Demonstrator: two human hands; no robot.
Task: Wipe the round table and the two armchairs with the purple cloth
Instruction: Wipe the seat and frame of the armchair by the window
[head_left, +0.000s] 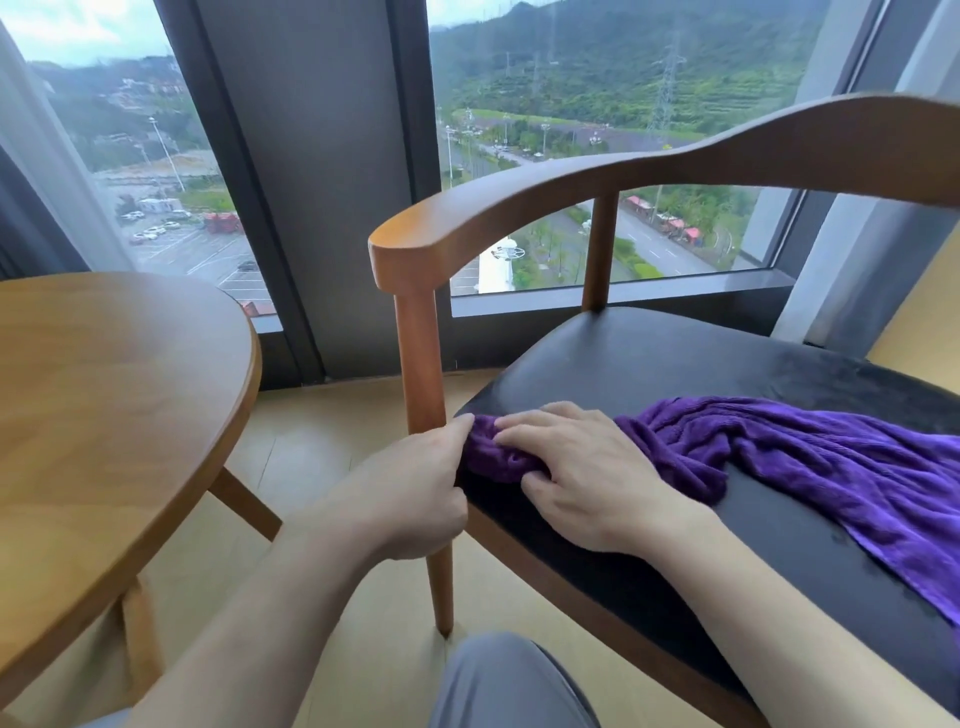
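Observation:
A wooden armchair (597, 176) with a black padded seat (675, 358) fills the right half of the view. The purple cloth (810, 467) lies bunched across the seat, trailing off to the right edge. My left hand (410, 493) is curled around the chair's front leg (423, 374) at the seat corner, its thumb touching the cloth's left end. My right hand (582, 478) rests flat on the cloth's left end, pressing it onto the seat's front corner. The round wooden table (114, 395) stands at the left. Only one armchair is in view.
Tall windows (597, 93) with dark frames stand close behind the chair and table. A strip of light floor (332, 447) separates table and chair. My grey-trousered knee (509, 680) shows at the bottom centre. A pale curtain (57, 171) hangs at the far left.

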